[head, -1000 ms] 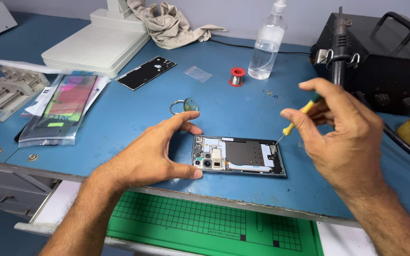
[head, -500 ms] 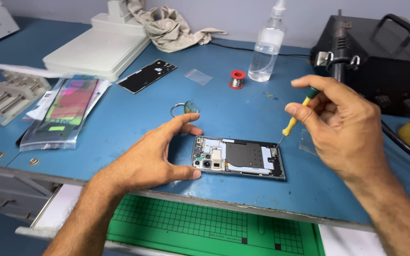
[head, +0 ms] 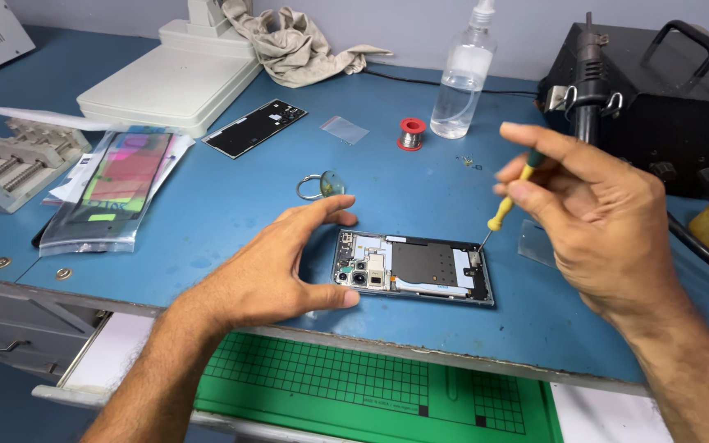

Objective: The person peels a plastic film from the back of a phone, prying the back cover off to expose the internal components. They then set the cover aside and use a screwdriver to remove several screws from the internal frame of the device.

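on the blue metal bench (head: 207,205), left hand (head: 268,267) spread open braces the opened black smartphone (head: 412,267); at three o'clock, right hand (head: 596,213) pinches a yellow-handled screwdriver (head: 506,205) onto it.

Counts on the blue tabletop (head: 207,221)

Two hands are in view, the left hand (head: 268,267) and the right hand (head: 596,221). There is one opened phone (head: 412,267), one yellow-handled screwdriver (head: 506,205), one detached black back cover (head: 256,128), one clear spray bottle (head: 463,78), one solder spool (head: 410,134), one suction cup with ring (head: 322,185), one bagged screen (head: 121,184), one crumpled cloth (head: 297,45), one black station (head: 666,98), one white machine (head: 174,78), one green cutting mat (head: 371,394), one grey clamp jig (head: 10,160).
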